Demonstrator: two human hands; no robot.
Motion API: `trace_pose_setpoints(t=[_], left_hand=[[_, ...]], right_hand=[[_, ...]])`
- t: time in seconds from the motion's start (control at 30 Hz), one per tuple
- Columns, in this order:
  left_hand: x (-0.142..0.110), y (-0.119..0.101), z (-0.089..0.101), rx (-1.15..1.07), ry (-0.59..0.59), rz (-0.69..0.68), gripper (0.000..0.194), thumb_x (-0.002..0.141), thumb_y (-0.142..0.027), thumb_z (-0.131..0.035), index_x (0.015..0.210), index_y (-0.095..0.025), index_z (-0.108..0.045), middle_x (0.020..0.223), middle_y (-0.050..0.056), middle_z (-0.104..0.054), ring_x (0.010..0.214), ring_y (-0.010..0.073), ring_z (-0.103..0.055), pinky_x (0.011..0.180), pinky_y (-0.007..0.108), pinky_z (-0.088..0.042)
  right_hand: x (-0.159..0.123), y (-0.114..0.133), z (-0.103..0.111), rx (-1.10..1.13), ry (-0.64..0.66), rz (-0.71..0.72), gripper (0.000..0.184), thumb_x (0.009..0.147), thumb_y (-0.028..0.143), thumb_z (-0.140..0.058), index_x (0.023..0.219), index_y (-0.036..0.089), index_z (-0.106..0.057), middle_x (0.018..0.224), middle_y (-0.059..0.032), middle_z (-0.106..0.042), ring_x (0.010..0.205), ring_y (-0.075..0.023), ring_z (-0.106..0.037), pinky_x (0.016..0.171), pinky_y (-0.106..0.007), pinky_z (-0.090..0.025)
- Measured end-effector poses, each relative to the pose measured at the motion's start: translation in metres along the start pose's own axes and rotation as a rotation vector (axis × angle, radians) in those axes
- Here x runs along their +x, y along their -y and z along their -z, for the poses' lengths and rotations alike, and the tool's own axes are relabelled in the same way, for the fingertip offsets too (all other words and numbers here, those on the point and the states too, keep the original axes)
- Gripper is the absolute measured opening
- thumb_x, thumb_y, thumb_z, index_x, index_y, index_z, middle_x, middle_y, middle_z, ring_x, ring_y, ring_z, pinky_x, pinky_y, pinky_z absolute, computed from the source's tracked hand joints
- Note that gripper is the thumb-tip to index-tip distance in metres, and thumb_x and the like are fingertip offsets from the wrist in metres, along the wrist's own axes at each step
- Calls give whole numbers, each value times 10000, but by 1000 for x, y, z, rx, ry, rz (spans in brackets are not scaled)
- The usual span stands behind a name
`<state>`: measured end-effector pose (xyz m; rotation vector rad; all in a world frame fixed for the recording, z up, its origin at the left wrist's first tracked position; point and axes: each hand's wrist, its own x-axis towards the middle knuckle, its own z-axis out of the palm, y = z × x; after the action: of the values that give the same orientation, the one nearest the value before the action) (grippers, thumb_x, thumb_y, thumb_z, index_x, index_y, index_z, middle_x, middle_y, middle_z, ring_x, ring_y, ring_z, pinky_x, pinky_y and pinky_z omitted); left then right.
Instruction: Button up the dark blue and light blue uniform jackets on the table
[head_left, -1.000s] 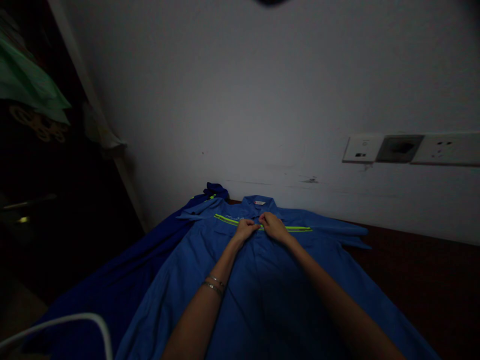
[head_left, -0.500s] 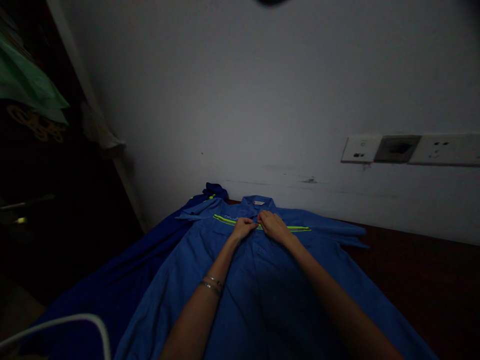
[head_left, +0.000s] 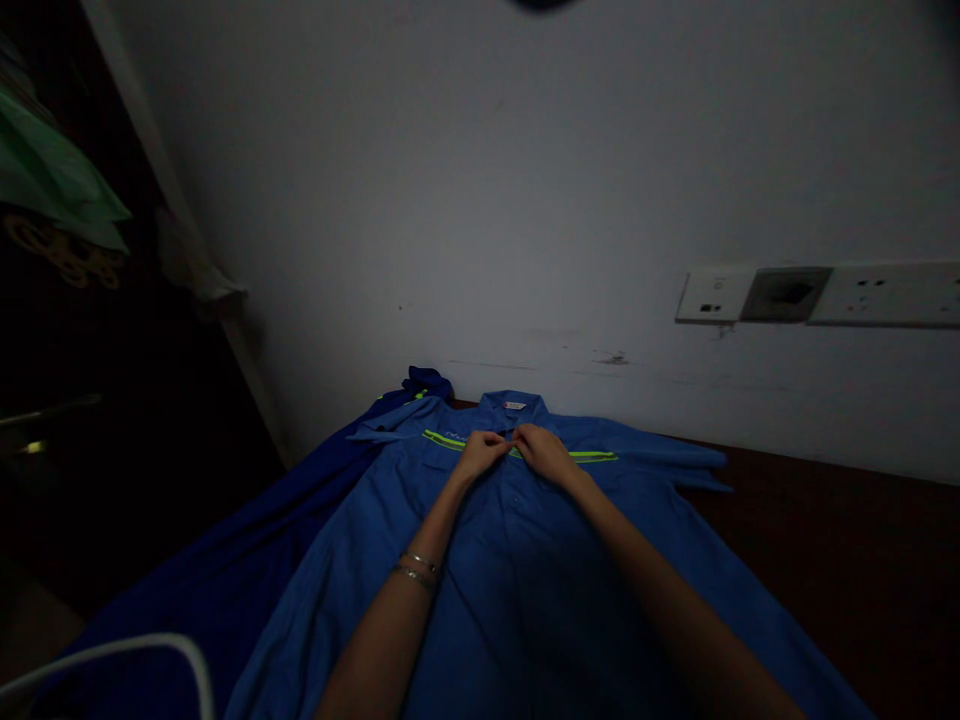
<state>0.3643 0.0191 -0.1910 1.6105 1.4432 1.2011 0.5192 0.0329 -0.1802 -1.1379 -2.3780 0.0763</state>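
Note:
A blue short-sleeved shirt (head_left: 480,560) lies spread out, its collar toward the wall, with a yellow-green stripe (head_left: 594,457) across the chest. My left hand (head_left: 482,455) pinches the shirt's front placket at the stripe, just below the collar. Close beside it, fingertips nearly meeting, my right hand (head_left: 541,452) grips the other side of the placket. Whatever button is between the fingers is too small to make out. Two bracelets (head_left: 416,566) circle my left wrist.
A darker blue garment (head_left: 225,560) lies to the left, partly under the shirt. The dark reddish table (head_left: 810,530) meets a pale wall (head_left: 480,200) with sockets (head_left: 787,294). A white curved tube (head_left: 150,641) is at lower left, a dark door (head_left: 135,400) behind.
My hands stay at the placket, with the fingertips shifting slightly closer together. The whole view has drifted a little.

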Motion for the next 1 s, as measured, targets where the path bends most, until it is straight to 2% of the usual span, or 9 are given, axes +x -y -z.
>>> trace_pose_setpoints(t=[0.17, 0.27, 0.43, 0.6, 0.83, 1.0], left_hand=[[-1, 0, 13, -76, -8, 186, 190, 670, -229, -553, 666, -82, -672, 539, 17, -580, 468, 74, -481, 440, 171, -338], [-1, 1, 12, -137, 32, 216, 188, 654, -189, -582, 769, -77, -681, 555, 20, -589, 460, 67, -489, 431, 164, -349], [4, 7, -4, -8, -38, 97, 277, 617, -71, -576, 877, -81, -673, 583, 4, -605, 487, 67, -480, 474, 168, -364], [4, 10, -14, 134, -116, -19, 296, 635, -72, -560, 909, -95, -669, 714, 31, -644, 626, 105, -535, 599, 197, -409], [-4, 6, -15, 327, -147, -225, 273, 665, -92, -555, 897, -152, -684, 817, 48, -617, 753, 145, -528, 728, 244, -410], [-4, 9, -17, 358, -173, -248, 252, 670, -116, -568, 893, -149, -681, 842, 56, -593, 784, 149, -526, 749, 248, -414]], right_hand=[[3, -5, -4, 191, -50, -36, 160, 808, 186, -442, 843, 152, -595, 848, -51, -631, 782, -139, -563, 701, -217, -381], [5, -7, -7, 288, -62, -51, 154, 783, 179, -468, 821, 147, -613, 804, -47, -642, 743, -137, -571, 689, -220, -396], [8, -8, -8, 373, -51, -80, 157, 755, 180, -493, 792, 144, -641, 773, -44, -658, 718, -141, -583, 683, -226, -412], [10, -6, -3, 393, -43, -138, 193, 729, 167, -492, 788, 114, -668, 767, -68, -674, 703, -151, -601, 657, -217, -419], [12, 0, 4, 385, -36, -228, 316, 723, 400, -531, 709, 130, -695, 690, -78, -679, 661, -183, -619, 582, -224, -412], [15, 6, 5, 271, -19, -254, 221, 705, 283, -537, 698, 139, -705, 704, -96, -686, 682, -194, -624, 593, -225, -406]])
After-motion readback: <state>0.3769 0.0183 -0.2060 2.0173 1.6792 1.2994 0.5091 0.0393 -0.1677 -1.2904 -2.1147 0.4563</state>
